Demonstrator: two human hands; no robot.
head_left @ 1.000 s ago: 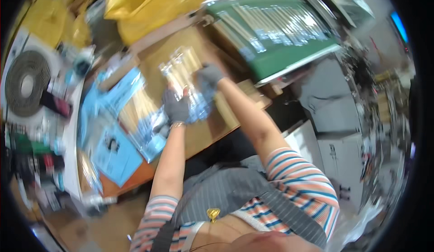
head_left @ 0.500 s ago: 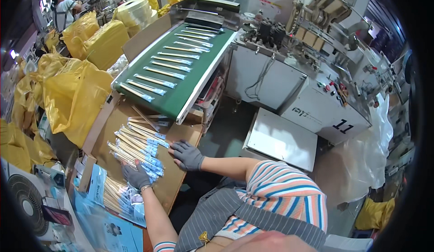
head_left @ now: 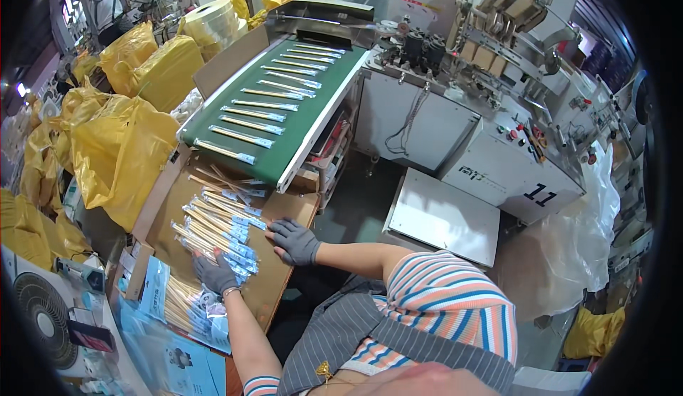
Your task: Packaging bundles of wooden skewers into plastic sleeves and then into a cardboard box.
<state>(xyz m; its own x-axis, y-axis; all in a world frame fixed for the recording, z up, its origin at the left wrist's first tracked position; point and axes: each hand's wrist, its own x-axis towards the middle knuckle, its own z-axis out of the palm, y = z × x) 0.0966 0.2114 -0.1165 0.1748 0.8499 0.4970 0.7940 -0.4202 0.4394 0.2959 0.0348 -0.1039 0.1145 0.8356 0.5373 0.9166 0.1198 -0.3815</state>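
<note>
Wrapped pairs of wooden chopsticks (head_left: 213, 229) with blue-printed ends lie in an overlapping pile on a brown cardboard surface (head_left: 281, 282). My left hand (head_left: 215, 274), in a grey glove with bare fingertips, rests against the near end of this pile, fingers stretched out. To the right of the pile my right hand (head_left: 293, 241), also gloved, lies flat with fingers apart, fingertips by the blue ends. Neither hand grips anything. Beyond, a green conveyor belt (head_left: 267, 158) carries a row of more wrapped chopsticks (head_left: 242, 136).
Left of my left forearm, a blue printed bag (head_left: 153, 289) stands beside more chopsticks (head_left: 181, 303). A white fan (head_left: 46, 318) is at lower left, with yellow sacks (head_left: 117, 154) behind. A machine (head_left: 512, 161) and a white-topped box (head_left: 445, 215) occupy the right.
The chopsticks on the belt have moved nearer, and another pack has dropped at the pile's far end. My hands have barely moved. A person in the far background has raised an arm.
</note>
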